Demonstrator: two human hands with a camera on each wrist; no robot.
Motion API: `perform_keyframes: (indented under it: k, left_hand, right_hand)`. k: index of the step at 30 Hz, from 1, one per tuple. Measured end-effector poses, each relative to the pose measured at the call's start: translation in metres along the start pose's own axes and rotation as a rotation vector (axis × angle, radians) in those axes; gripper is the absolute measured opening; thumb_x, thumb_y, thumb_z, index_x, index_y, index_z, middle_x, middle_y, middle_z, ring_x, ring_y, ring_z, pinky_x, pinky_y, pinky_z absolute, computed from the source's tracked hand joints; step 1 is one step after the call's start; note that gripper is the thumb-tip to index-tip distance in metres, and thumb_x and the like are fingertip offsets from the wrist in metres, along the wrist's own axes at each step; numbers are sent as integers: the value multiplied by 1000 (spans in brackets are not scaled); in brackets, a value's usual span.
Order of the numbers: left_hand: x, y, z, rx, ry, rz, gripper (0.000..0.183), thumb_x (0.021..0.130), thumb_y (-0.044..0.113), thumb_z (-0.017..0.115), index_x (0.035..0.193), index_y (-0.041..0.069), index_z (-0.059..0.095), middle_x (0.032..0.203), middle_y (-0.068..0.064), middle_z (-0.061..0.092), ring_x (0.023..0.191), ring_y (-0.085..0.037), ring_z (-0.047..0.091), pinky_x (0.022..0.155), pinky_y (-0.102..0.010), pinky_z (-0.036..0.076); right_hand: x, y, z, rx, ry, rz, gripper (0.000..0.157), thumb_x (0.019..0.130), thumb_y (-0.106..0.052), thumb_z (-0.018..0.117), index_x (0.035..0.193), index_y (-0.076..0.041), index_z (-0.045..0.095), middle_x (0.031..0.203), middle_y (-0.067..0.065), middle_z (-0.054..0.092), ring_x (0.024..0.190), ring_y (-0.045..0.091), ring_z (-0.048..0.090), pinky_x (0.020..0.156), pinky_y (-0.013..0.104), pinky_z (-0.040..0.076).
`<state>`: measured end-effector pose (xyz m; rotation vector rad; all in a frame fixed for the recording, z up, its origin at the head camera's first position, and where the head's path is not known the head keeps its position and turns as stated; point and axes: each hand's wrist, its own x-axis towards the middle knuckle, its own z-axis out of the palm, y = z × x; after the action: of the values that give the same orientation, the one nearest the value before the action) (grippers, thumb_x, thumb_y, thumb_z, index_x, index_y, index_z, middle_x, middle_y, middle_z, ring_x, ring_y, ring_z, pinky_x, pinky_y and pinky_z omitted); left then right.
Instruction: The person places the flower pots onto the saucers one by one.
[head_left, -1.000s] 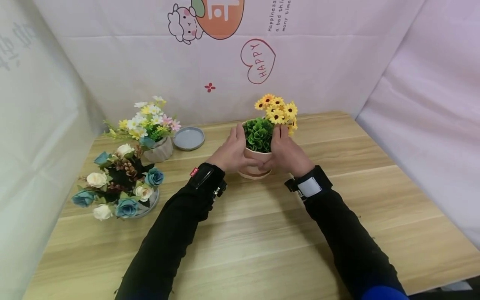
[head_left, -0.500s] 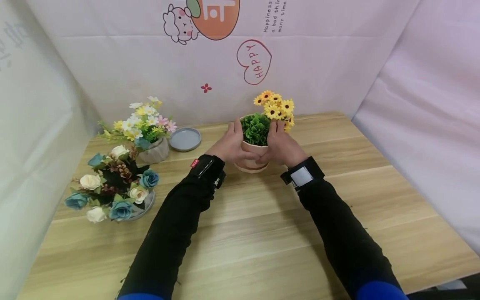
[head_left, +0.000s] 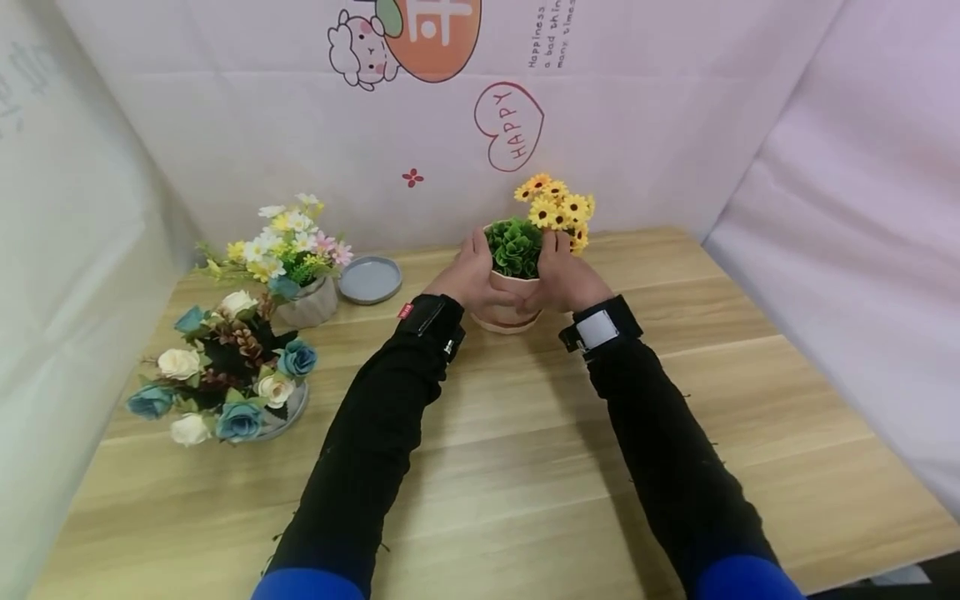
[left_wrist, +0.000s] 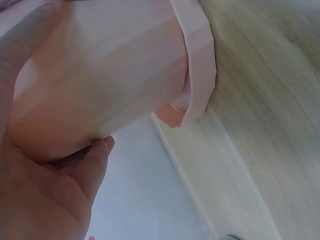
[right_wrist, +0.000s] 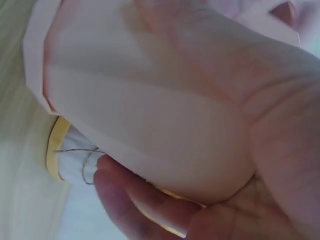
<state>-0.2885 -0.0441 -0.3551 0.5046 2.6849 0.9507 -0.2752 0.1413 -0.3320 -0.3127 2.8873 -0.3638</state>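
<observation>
Both hands hold a pale pink flowerpot [head_left: 517,287] with a leafy green plant [head_left: 516,247] in it. On its left side the left hand [head_left: 471,279] grips it, thumb across the front; opposite, the right hand [head_left: 567,281] does the same. Their thumbs nearly meet at the front. In the left wrist view the faceted pink saucer [left_wrist: 200,65] is at the pot's base, near the wood surface. Yellow daisies [head_left: 558,212] rise just behind the right hand. Their white pot [right_wrist: 75,155], with twine and a yellow-edged saucer, shows past the fingers in the right wrist view.
At the left of the wooden table [head_left: 495,500] stands an arrangement of blue and cream roses [head_left: 240,358] on a grey saucer. Behind it are white, yellow and pink flowers in a grey pot [head_left: 311,302], beside a round grey saucer [head_left: 371,279]. Fabric walls [head_left: 300,150] surround the table.
Both hands and the pink flowerpot have moved away from me, towards the back wall. The yellow daisies also appear farther back. The arrangements on the left stay put.
</observation>
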Motion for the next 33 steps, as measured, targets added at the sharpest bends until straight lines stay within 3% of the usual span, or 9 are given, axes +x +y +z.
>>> perform_keyframes:
  k: [3,10,18,24,27,33]
  left_hand:
    - [3,2,-1,8,5,21,135,91,43,83,164,-1,-22,175,-29,-10,166,-34,8,133,-42,28]
    - [6,-1,10,20,30,47,135,87,46,87,166,-1,-12,174,-29,5,161,-34,26,129,-40,36]
    - [6,-11,4,1,60,55,138,86,45,88,166,1,-15,174,-29,2,163,-35,22,130,-41,34]
    - [3,-12,2,15,98,23,138,85,46,88,167,2,-15,176,-28,1,164,-34,20,131,-41,33]
    - [-2,-8,4,-31,91,8,139,87,43,88,167,8,-20,176,-28,3,163,-39,19,131,-46,33]
    - [-20,1,6,-25,128,3,139,87,40,88,167,13,-23,175,-27,6,162,-46,17,127,-56,38]
  right_hand:
    - [0,3,-2,70,18,29,135,86,-34,89,165,5,-13,172,34,-4,130,49,59,103,51,57]
    - [-3,18,11,188,67,11,137,84,-32,91,167,-1,-12,175,28,-6,141,52,49,112,57,51]
    - [5,15,14,172,119,-62,137,81,-33,93,167,1,-8,175,28,-2,140,52,50,110,59,52]
    - [4,9,6,187,82,-81,136,83,-33,91,167,2,-10,174,30,-7,154,52,31,121,59,43]
    - [-1,10,3,217,60,-67,134,84,-32,90,167,2,-10,174,30,-8,159,50,21,125,59,37]
    - [-20,12,-12,219,7,-72,124,93,-34,81,167,1,-12,174,32,-8,162,48,8,131,61,26]
